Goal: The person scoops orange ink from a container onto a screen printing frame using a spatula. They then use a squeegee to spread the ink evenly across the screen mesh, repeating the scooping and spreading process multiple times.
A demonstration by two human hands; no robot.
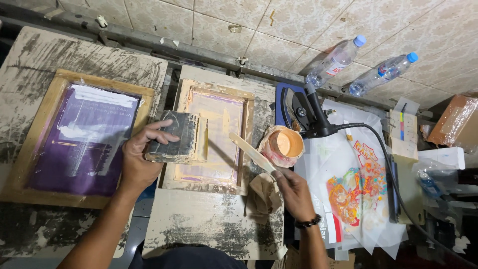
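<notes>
Head view: looks straight down on a paint-crusted print bench, the person's two forearms coming in from the bottom edge.
Right hand [294,192]: fingers closed round the lower end of a flat wooden stick [251,152], which slants up and left over the frame's right rail; a crumpled rag [263,197] lies just beside the wrist.
Left hand [139,159]: wrapped round a dark, worn squeegee block [174,137], thumb on top, held at the left edge of the small screen.
Small screen frame [211,137]: lies flat on the middle board, its mesh smeared pale orange and pink.
Ink cup [286,144]: open, holding orange ink, standing just right of the frame, near the stick's tip.
Progress: judging by the smeared mesh, ink is already on the screen; no fresh bead or finished print can be made out.
Large screen [82,139]: purple mesh in a wooden frame, well to the left, untouched.
Printed transfers [356,187]: colourful sheets on the right.
Far edge: two plastic bottles [361,67] on the tiled floor.
</notes>
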